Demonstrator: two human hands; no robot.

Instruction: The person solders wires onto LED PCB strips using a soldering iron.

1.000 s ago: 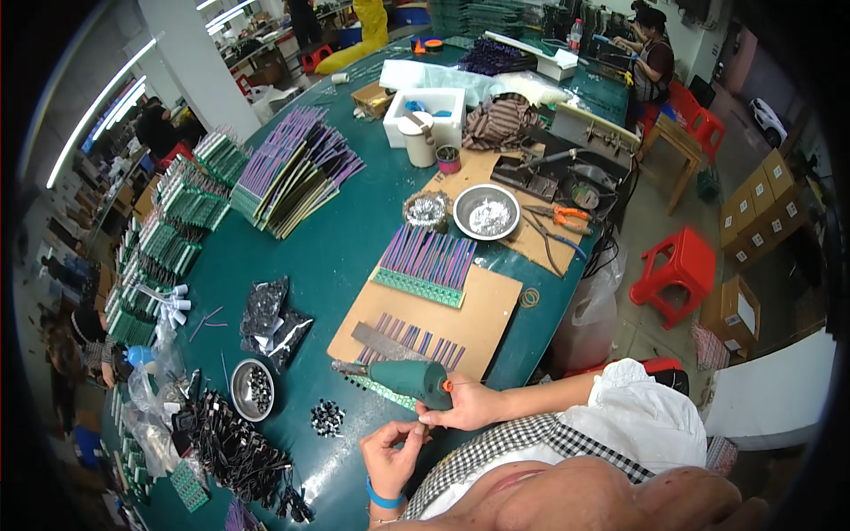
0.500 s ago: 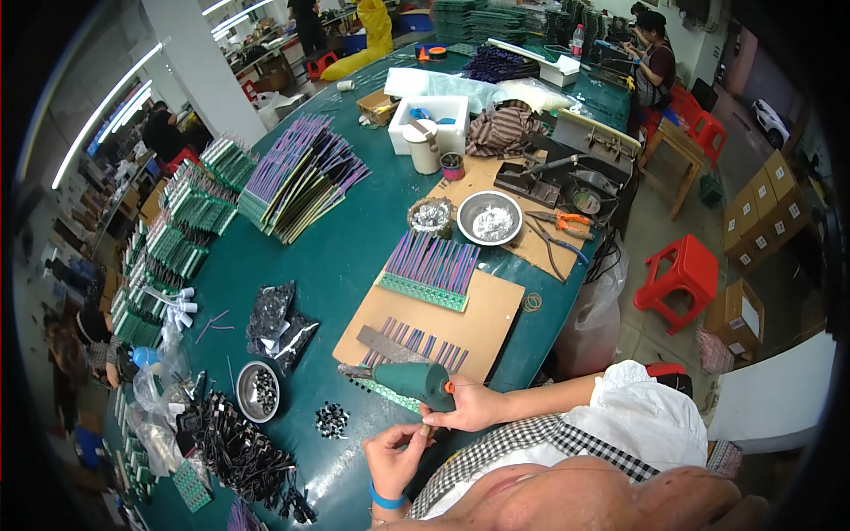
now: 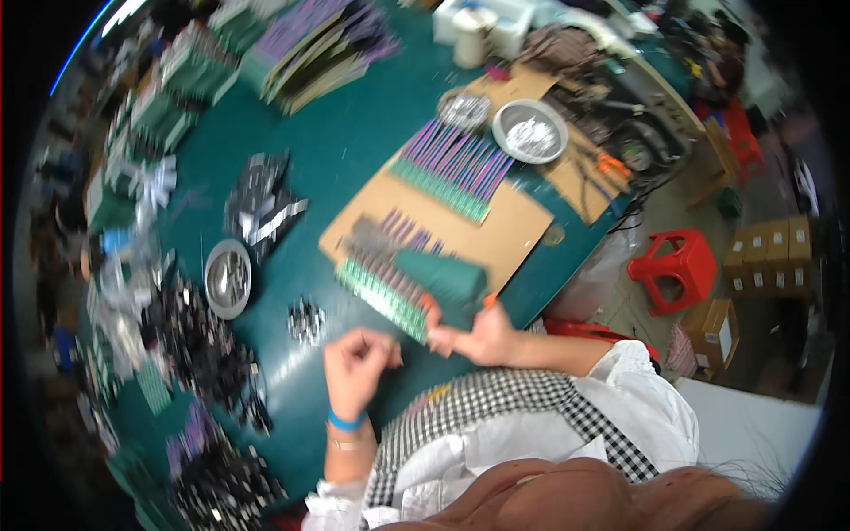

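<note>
Right grip (image 3: 485,338) looks wrapped on the rear of the green glue gun (image 3: 443,274), detail blurred. Left grip (image 3: 354,367) curled; too smeared to tell if it pinches anything. Near green strip (image 3: 381,299) sits just left of the right grip, beside the gun. Progress, my read: far green strip (image 3: 438,190), beyond the right grip, has wires along its length; near one looks mid-work, can't confirm glue. Small black-and-white parts (image 3: 305,320) sit loose, beyond and left of left grip.
</note>
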